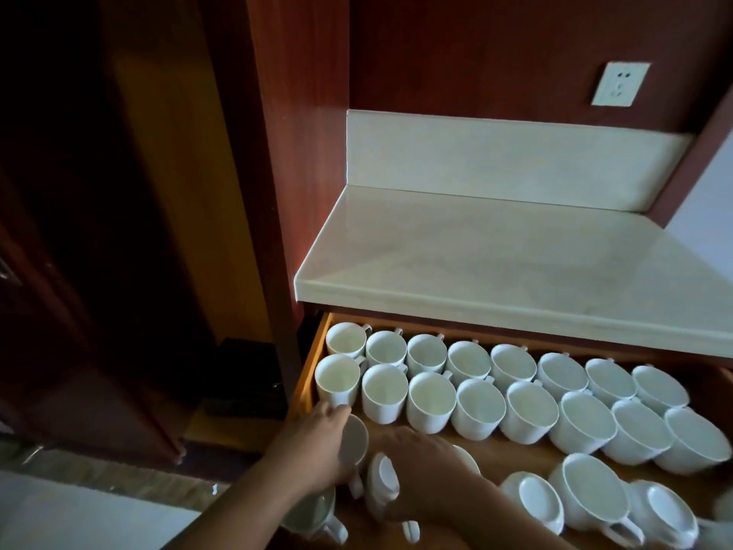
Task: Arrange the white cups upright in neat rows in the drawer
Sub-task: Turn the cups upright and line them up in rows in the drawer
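Low in the frame, left hand (317, 446) wrapped around a tipped cup (354, 438). Right hand (420, 458) flat over another cup on its side (381, 484); cannot tell if gripping. More loose cups (587, 496) lower right. Two neat rows of upright cups (430, 398) in the drawer (313, 363), under the pale counter (496, 264).

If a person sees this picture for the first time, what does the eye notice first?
Most striking are the two rows of upright white cups filling the back of the open drawer under the pale countertop. At the front both hands work among the unsorted cups: the left hand grips a tilted cup, and the right hand reaches beside it.
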Available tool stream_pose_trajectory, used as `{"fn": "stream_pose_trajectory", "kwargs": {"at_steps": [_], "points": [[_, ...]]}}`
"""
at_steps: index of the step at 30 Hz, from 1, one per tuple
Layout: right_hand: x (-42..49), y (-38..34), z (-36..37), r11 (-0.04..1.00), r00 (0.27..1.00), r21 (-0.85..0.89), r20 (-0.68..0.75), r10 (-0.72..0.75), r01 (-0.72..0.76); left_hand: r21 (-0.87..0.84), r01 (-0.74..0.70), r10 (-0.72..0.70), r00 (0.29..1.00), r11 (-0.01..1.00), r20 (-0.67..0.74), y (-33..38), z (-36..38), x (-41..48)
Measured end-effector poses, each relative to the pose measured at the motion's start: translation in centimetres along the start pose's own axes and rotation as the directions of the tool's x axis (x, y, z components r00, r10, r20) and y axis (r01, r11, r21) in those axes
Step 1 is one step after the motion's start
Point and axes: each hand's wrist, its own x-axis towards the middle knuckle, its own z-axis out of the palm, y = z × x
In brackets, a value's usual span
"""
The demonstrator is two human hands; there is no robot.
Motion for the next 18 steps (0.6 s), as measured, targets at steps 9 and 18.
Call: {"fn": "stream_pose_trajectory", "kwargs": {"at_steps": [9,18], "points": [[-2.0,1.0,-7.5,0.947,0.99,0.294,-0.017,0.138,-0.127,-0.122,-0.173,0.158,0.98,0.977,-0.121,0.0,-3.2,-0.5],[-1.7,1.7,-12.1,0.347,0.974,0.937,-0.035,0.223,-0.045,-0.742,-0.301,0.38,0.922,0.599,-0.067,3.1,-10.0,-1.1]]}}
